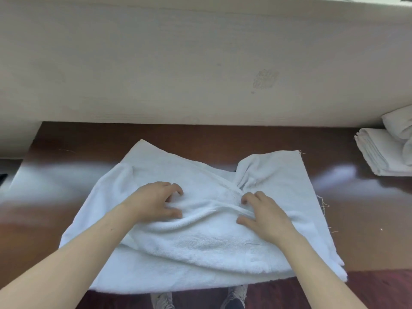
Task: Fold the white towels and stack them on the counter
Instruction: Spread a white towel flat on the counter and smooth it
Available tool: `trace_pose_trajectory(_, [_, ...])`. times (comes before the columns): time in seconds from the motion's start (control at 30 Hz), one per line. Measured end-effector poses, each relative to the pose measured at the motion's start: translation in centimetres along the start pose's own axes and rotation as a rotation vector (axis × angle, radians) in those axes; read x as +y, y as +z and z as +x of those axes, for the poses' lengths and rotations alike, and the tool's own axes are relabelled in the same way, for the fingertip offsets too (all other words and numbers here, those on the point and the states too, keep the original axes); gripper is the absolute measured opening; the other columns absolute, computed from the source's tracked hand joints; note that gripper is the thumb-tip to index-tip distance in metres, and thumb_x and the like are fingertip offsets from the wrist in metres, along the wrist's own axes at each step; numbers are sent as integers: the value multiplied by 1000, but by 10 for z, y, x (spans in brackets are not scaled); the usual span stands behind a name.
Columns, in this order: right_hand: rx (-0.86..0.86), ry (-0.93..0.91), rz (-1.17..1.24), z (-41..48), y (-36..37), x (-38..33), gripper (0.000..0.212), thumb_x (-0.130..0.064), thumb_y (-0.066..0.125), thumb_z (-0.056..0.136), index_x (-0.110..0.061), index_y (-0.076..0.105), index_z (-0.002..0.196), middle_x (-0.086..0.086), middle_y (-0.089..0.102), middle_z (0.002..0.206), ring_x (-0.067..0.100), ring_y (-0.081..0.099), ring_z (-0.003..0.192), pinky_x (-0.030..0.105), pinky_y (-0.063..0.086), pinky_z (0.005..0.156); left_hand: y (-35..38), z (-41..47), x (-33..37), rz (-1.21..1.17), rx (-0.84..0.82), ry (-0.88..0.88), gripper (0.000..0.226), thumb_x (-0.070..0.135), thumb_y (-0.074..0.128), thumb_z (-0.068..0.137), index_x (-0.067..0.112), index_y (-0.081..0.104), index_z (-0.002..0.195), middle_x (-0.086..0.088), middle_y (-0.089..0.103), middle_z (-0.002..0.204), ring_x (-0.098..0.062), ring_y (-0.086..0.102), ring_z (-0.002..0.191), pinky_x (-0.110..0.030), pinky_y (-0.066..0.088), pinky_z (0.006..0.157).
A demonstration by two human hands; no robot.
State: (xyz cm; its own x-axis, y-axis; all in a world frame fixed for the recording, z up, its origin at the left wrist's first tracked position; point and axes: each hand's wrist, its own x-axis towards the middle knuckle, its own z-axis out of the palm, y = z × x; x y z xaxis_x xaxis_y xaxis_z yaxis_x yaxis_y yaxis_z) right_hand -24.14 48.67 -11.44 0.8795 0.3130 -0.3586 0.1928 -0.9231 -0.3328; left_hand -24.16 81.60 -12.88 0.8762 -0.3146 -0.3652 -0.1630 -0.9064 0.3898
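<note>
Nearest the lens: two shoes [200, 297] at the bottom edge, below the counter [356, 219] rim, then both bare forearms reaching forward.

Towel [200, 241]: white, rumpled, lying across the dark glossy counter, near edge overhanging the rim. Long axis left to right. Far left corner flat; far right portion bunched into a raised ridge. Diagonal hem running from upper left down toward the centre, between the hands.

Left hand [156, 201]: resting on the cloth left of centre, fingers curled, thumb and fingertips parted, gathering a shallow wrinkle but not clamped on it.

Right hand [265, 215]: resting on the cloth right of centre, fingers bent, thumb spread, pressing beside the hem; likewise not closed on anything.

Key relation: bunched ridge directly beyond and slightly right of the right hand, well clear of the left. Right hand therefore nearer for pulling that portion flat; left hand placed to pin the centre meanwhile.

Judged stage: spreading and smoothing, no fold made yet.

Stack of folded towels [379, 157]: far right of the counter against the pale wall [178, 63], well apart from the working towel, partly cut by the frame edge. Stack lying on the right-hand side, so likely transfer direction rightward.
</note>
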Motion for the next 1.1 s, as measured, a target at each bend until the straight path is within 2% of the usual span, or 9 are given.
trace_pose_trajectory(0.17, [75, -16, -97, -19, 7, 4, 19, -46, 56, 95, -27, 53, 99, -9, 40, 102, 16, 41, 93, 29, 46, 71, -9, -7, 5, 163, -10, 114, 35, 66, 55, 88, 38, 68, 103, 14, 62, 87, -9, 58, 81, -24, 44, 74])
trace_pose_trajectory(0.37, [371, -204, -195, -44, 2, 0, 21, -20, 81, 76, -16, 61, 79, -4, 52, 74, 23, 49, 68, 35, 44, 62, -12, -25, 4, 268, 389, 485, 48, 53, 39, 95, 27, 71, 71, 8, 52, 56, -19, 47, 43, -24, 44, 49])
trace_pose_trajectory(0.53, [453, -349, -173, -79, -3, 4, 20, -34, 53, 90, -20, 62, 78, -7, 47, 60, 17, 49, 53, 28, 37, 51, -13, -30, 6, 308, 518, 526, 25, 31, 58, 87, 22, 69, 67, 5, 47, 55, -20, 43, 42, -23, 35, 48])
trace_pose_trajectory(0.67, [390, -345, -158, -96, -4, 14, 16, -41, 49, 87, -28, 57, 83, -8, 46, 50, 14, 49, 44, 22, 28, 41, -15, -22, 16, 256, 348, 427, 22, 13, 89, 67, 19, 68, 66, 3, 51, 62, -19, 52, 49, -21, 28, 46])
trace_pose_trajectory(0.73, [415, -275, -201, -88, -9, 19, 31, -47, 48, 86, -23, 62, 72, -6, 45, 41, 17, 48, 36, 21, 26, 39, -18, -14, 22, 246, 293, 401, 18, 22, 88, 73, 21, 70, 73, 5, 57, 70, -18, 59, 57, -23, 33, 45])
trace_pose_trajectory(0.83, [435, -193, -248, -71, -18, 24, 50, -57, 44, 86, -17, 57, 59, -1, 42, 35, 23, 48, 32, 25, 30, 34, -22, -3, 21, 304, 110, 192, 50, 73, 45, 87, 27, 65, 82, 9, 58, 70, -12, 58, 69, -28, 40, 56])
trace_pose_trajectory(0.93, [454, -180, -240, -70, -27, 29, 64, -68, 35, 90, -18, 46, 52, 0, 38, 35, 27, 45, 32, 25, 25, 38, -31, -11, 3, 366, -20, 46, 89, 102, 12, 60, 28, 59, 75, 9, 56, 62, -5, 52, 63, -25, 33, 57])
trace_pose_trajectory(1.03, [432, -222, -238, -83, -29, 34, 63, -71, 42, 84, -19, 40, 48, -3, 34, 36, 21, 40, 32, 21, 20, 41, -39, -37, -21, 497, -126, 14, 88, 107, 25, 49, 31, 60, 76, 12, 55, 60, 0, 50, 62, -32, 32, 78])
trace_pose_trajectory(1.1, [389, -246, -268, -94, -30, 39, 62, -73, 41, 80, -20, 42, 49, -5, 36, 36, 17, 42, 32, 20, 18, 42, -46, -56, -35, 565, -122, -5, 62, 93, 45, 62, 38, 61, 83, 15, 55, 65, 1, 52, 70, -31, 32, 75])
